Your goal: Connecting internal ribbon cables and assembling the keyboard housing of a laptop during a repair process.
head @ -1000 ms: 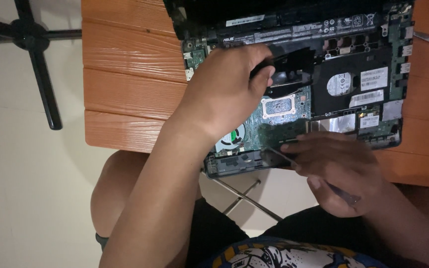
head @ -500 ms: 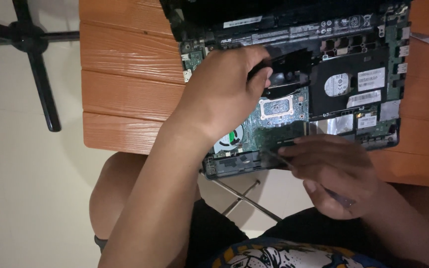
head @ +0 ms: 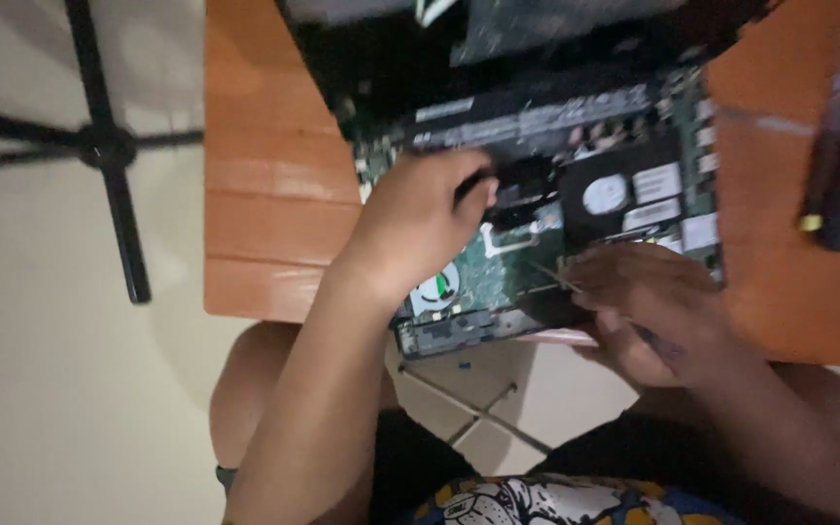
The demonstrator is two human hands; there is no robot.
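Observation:
An opened laptop lies on an orange wooden table, its green circuit board and round fan bared. My left hand rests on the board's left part, fingertips pinched on a black part near the middle. My right hand sits at the laptop's near edge and grips a thin screwdriver, whose tip points up-left onto the board. The picture is blurred, so small parts are hard to tell.
A dark-handled tool with a yellow band lies on the table at the right. A black stand with spread legs is on the pale floor at the left. Thin metal table struts cross below the table edge, above my knees.
The view has shifted, so the laptop sits lower in the frame and the tool at the right shows. My right hand has moved slightly up onto the board's near edge. The left hand stays put.

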